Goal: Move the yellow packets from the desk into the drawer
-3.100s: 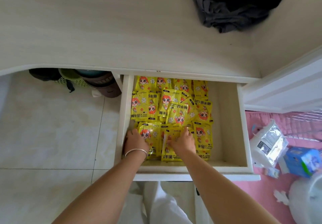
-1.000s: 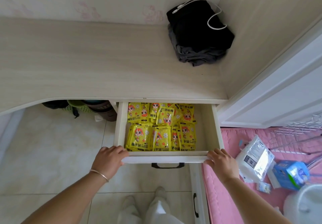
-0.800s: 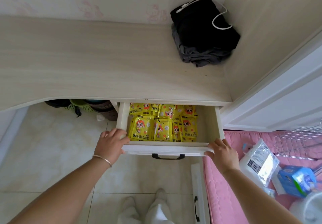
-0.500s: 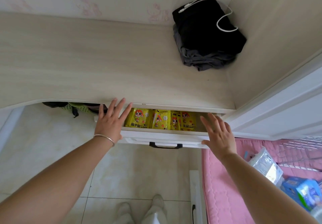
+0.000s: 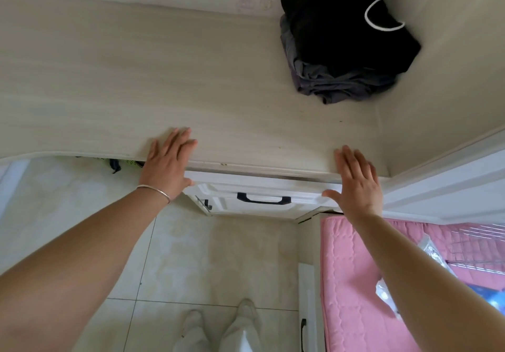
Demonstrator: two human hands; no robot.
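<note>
Drawer (image 5: 262, 191) sits nearly flush under the desk (image 5: 136, 78) edge, only a thin dark gap left along its top at the R side; yellow packets are inside it & out of sight. White front w/ black handle (image 5: 259, 198) shows between the two hands.

Left hand (image 5: 166, 163): fingers straight & spread, tips lying over the desk's front edge, thumb against the drawer's upper-L corner. Holds nothing. Silver bangle (image 5: 154, 189) on the wrist.

Right hand (image 5: 358, 184): fingers straight, slightly spread, tips reaching over the desk edge, thumb touching the drawer front's R end. Holds nothing.

Edges/room: beyond both sets of fingertips the desktop runs bare to the wall. Folded dark clothes (image 5: 341, 45) w/ a white cord lie far beyond the R fingertips, in the back corner, well apart. Side panel closes in just R of the R hand. Below the palms: tiled floor (image 5: 191, 256); pink mat (image 5: 355, 269) under the R forearm.

Vs 0.5 s ago: drawer was part open w/ a row of packets showing; now pushed in, packets hidden. Both hands flat then too, now further fwd w/ fingertips over the desk edge.
</note>
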